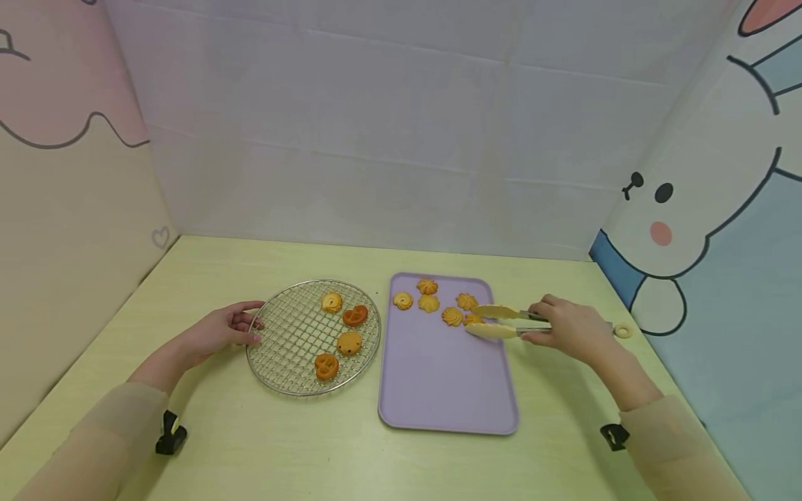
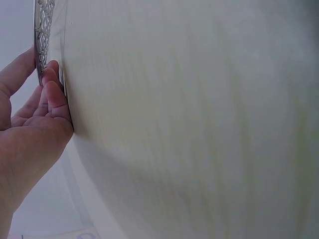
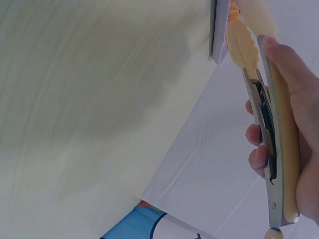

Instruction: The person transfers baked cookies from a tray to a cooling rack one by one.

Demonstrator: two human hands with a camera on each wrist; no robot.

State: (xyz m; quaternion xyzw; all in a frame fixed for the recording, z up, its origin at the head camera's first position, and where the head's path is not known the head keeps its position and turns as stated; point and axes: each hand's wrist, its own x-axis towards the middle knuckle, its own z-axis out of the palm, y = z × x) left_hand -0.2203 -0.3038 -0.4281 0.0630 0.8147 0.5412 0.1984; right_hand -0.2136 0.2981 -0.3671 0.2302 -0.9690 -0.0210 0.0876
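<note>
My left hand holds the left rim of a round wire rack, its thumb on top and its fingers under the edge in the left wrist view. On the rack lie two pretzels, a swirled cookie and a flat round cookie with small dark marks. With my right hand I grip metal tongs with cream-coloured tips. These tips are parted around a small golden cookie on the purple tray, partly hiding it.
Several other golden cookies lie on the far half of the tray. Tray and rack sit side by side on the pale yellow table. A light wall stands behind, with printed panels at both sides.
</note>
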